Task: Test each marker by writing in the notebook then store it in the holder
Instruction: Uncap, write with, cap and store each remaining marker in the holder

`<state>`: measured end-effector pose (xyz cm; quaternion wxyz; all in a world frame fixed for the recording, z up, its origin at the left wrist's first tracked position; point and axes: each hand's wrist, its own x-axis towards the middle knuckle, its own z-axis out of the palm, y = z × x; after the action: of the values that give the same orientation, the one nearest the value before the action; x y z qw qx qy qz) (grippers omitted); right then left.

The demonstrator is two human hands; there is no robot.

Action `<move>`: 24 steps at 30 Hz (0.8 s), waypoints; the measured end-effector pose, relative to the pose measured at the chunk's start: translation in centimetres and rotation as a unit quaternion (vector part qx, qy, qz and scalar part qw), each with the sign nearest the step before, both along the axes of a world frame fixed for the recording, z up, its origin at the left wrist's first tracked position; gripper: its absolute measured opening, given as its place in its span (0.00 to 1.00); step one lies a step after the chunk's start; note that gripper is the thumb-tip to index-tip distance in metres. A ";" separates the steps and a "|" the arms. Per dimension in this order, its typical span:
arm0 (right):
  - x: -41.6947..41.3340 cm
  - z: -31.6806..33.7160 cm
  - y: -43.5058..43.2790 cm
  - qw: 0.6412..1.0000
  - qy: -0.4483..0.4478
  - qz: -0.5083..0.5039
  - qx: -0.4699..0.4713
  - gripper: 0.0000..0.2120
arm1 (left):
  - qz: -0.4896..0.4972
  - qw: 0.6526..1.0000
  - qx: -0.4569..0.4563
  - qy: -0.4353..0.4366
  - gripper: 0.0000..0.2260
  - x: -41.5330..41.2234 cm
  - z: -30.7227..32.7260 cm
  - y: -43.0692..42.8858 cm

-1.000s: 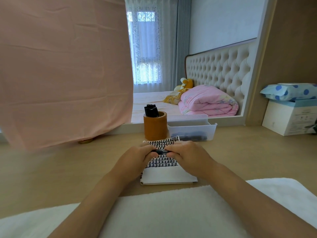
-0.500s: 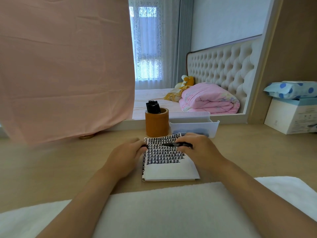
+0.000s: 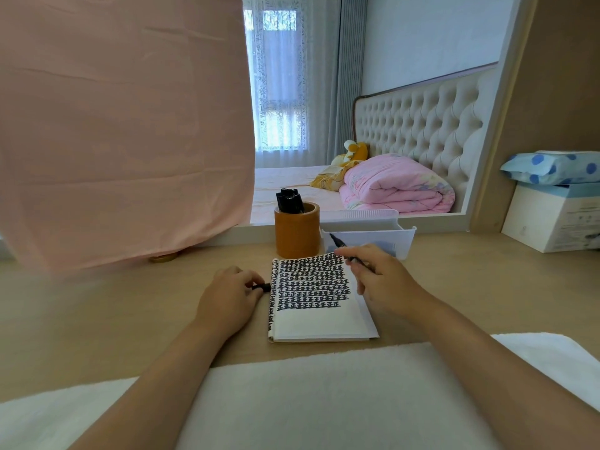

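Observation:
An open notebook (image 3: 319,315) lies on the wooden desk, its upper page covered with rows of black marks. My right hand (image 3: 383,284) grips an uncapped black marker (image 3: 337,241) at the notebook's top right corner, tip pointing up and left. To the left of the notebook, my left hand (image 3: 227,297) pinches the marker's black cap (image 3: 262,287). A brown cylindrical holder (image 3: 297,232) behind the notebook contains several black markers (image 3: 289,200).
A clear plastic bin (image 3: 370,233) stands right of the holder. A pink cloth (image 3: 123,125) hangs at the left. White box (image 3: 552,219) with a dotted pack sits at far right. A white towel (image 3: 324,401) covers the near edge.
My hands pulled apart over the notebook: the cap came off in my left hand, which moved left, and my right hand carried the marker to the upper right.

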<state>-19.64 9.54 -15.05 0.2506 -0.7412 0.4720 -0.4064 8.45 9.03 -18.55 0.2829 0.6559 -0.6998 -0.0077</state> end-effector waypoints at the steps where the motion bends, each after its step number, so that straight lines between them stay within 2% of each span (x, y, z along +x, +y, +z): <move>1: 0.0 0.0 0.0 0.999 -0.030 0.007 0.016 0.19 | -0.008 1.000 0.003 0.004 0.07 0.0 0.0 -0.1; 3: -0.1 0.0 0.1 0.996 -0.083 0.016 0.037 0.26 | -0.020 1.000 0.007 0.014 0.09 0.0 0.1 0.0; 5: -0.1 0.2 0.2 0.996 -0.081 0.014 0.034 0.29 | -0.018 0.999 0.012 0.023 0.12 0.0 0.4 0.1; 7: -0.2 0.3 0.5 0.998 -0.057 0.017 0.012 0.23 | -0.009 1.000 0.005 0.021 0.14 -0.2 0.9 0.2; 9: -0.4 0.1 0.6 0.999 -0.041 0.019 -0.002 0.12 | -0.021 0.999 -0.024 0.015 0.13 -1.0 1.8 0.7; 11: -0.4 0.1 0.8 0.997 -0.076 0.030 0.013 0.01 | -0.074 0.996 -0.053 0.022 0.09 -2.5 2.8 1.6; 13: -0.4 0.1 0.8 0.991 -0.119 0.028 0.052 0.05 | -0.158 0.985 -0.059 0.027 0.06 -4.4 3.6 2.7; 16: -0.4 0.4 0.8 0.985 -0.136 0.025 0.104 0.09 | -0.258 0.965 -0.043 0.008 0.04 -6.7 3.6 3.7; 19: -0.4 0.2 0.6 0.987 -0.110 0.005 0.114 0.06 | -0.281 0.959 -0.013 -0.032 0.07 -7.6 2.5 4.1; 21: -0.3 -0.1 0.6 0.987 -0.102 -0.003 0.124 0.01 | -0.292 0.955 -0.011 -0.058 0.11 -7.5 2.0 4.2; 24: -0.3 -0.5 0.5 0.987 -0.086 -0.011 0.133 0.07 | -0.299 0.950 -0.012 -0.085 0.17 -7.2 2.0 4.1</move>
<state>-19.99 10.04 -15.53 0.3818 -0.6587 0.5063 -0.4051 1.22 13.11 -16.57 0.2148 0.4117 -0.8852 -0.0277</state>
